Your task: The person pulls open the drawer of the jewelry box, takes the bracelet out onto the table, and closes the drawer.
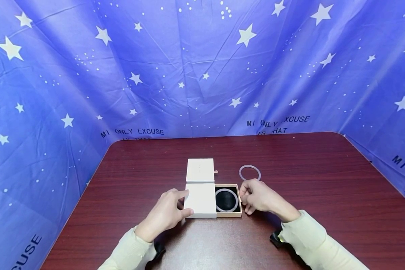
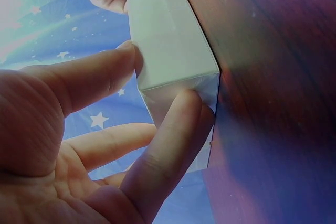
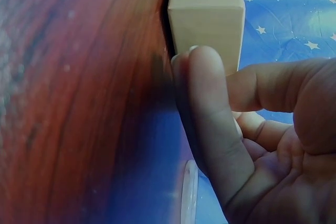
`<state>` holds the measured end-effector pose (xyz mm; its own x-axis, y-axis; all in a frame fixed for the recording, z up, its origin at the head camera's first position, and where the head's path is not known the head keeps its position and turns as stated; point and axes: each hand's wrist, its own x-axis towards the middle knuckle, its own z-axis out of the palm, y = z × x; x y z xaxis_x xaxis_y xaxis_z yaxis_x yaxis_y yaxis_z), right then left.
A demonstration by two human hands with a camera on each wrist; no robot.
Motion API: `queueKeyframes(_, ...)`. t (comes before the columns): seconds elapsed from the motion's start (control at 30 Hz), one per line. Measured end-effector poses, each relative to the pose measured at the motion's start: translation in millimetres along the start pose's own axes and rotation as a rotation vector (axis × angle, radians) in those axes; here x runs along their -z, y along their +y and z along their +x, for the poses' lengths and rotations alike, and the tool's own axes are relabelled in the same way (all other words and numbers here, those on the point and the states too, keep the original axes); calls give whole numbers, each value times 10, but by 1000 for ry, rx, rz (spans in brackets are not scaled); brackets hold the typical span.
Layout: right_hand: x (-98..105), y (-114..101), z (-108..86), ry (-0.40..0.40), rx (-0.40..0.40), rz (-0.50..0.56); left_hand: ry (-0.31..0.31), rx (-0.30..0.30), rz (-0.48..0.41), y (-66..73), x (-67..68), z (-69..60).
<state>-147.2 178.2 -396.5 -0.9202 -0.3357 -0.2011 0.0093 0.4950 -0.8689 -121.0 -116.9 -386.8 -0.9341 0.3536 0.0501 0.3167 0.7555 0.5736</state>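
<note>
A white slide-out jewelry box (image 1: 200, 200) lies on the table, its inner drawer (image 1: 239, 215) partly out to the right. In the drawer's black lining sits a pale bangle (image 1: 217, 203). My left hand (image 1: 168, 210) holds the left end of the white sleeve, finger and thumb on its sides, as the left wrist view also shows. At the drawer's right end, my right hand (image 1: 258, 197) has finger and thumb pinched together against the end wall (image 3: 207, 27). Whatever lies between those fingertips is hidden. Just beyond this hand lies a second bangle (image 1: 240, 173), pale purple.
A second white box (image 1: 200, 170), closed, with a small ribbon tab (image 1: 216, 171) on its right side, stands directly behind the first. The dark red table (image 1: 148, 161) ends at a blue curtain (image 1: 189, 67) with white stars.
</note>
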Motion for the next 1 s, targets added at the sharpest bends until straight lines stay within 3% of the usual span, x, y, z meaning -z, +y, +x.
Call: queueKeyframes(1.0,7,2,-6,12,-10,-25,-1,4,17,-1,-4,1)
